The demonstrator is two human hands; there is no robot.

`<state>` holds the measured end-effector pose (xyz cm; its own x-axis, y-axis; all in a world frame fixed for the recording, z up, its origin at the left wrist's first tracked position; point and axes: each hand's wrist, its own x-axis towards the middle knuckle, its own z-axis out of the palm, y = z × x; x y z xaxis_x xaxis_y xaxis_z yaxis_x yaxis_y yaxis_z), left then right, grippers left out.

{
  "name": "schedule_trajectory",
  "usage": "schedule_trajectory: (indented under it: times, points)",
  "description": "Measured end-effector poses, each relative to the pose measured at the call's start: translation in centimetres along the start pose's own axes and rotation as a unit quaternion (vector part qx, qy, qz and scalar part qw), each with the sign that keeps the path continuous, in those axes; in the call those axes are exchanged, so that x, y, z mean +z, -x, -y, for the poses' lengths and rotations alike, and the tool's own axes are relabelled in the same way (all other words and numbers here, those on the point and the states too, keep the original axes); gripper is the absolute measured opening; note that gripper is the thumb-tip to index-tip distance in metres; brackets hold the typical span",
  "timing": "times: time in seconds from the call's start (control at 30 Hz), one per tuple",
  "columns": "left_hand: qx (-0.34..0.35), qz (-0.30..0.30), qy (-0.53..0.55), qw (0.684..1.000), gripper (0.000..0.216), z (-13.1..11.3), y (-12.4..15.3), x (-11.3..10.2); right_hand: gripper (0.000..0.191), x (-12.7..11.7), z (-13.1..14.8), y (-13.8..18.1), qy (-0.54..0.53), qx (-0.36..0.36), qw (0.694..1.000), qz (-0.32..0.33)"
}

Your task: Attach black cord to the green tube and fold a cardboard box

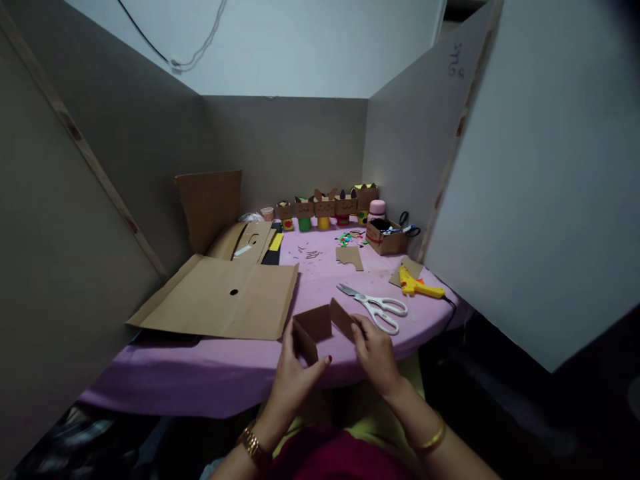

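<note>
A folded strip of brown cardboard [316,323] stands bent into panels at the near edge of the purple table [210,373]. My left hand [295,377] grips its left panel, thumb and fingers pinched on it. My right hand [375,350] holds the right panel, fingers curled over its edge. White-handled scissors [377,308] lie just beyond my right hand. A yellow glue gun [417,285] rests further right.
Large flat cardboard sheets [220,297] cover the table's left. A row of small cardboard figures [325,210] stands at the back, beside a small box of tools [386,237]. A cut cardboard piece [350,257] lies mid-table. Grey partition boards enclose the table.
</note>
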<state>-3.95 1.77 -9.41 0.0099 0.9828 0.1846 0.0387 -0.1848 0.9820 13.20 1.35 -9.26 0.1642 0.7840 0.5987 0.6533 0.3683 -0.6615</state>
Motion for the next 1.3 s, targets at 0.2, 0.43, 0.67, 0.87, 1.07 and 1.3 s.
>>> schedule_trajectory:
  times: [0.2, 0.43, 0.67, 0.87, 1.07, 1.3]
  points:
    - [0.001, -0.013, -0.016, 1.0, 0.09, -0.8, 0.5, 0.0, 0.034, 0.6, 0.6, 0.9, 0.013, -0.026, 0.999, 0.027]
    - [0.008, -0.04, 0.011, 0.999, 0.082, -1.2, 0.8, 0.2, 0.035, 0.3, 0.7, 2.8, 0.021, -0.036, 0.999, -0.025]
    - [0.018, -0.012, -0.096, 0.995, 0.093, -1.1, 0.8, 0.4, 0.036, 0.4, 0.8, 3.1, 0.018, -0.046, 0.999, 0.022]
    - [0.026, 0.005, -0.105, 0.994, 0.091, -1.0, 0.8, 0.1, 0.026, -0.2, 1.1, 2.4, 0.004, -0.013, 0.999, 0.037]
    - [0.031, 0.01, -0.15, 0.988, 0.093, -0.5, 0.6, 0.0, 0.016, -0.6, 0.3, 1.3, 0.008, 0.064, 0.998, -0.01]
    - [0.037, 0.011, -0.201, 0.979, 0.093, -0.4, 0.5, 0.1, 0.013, 0.0, 0.3, 0.5, 0.056, 0.034, 0.996, 0.059]
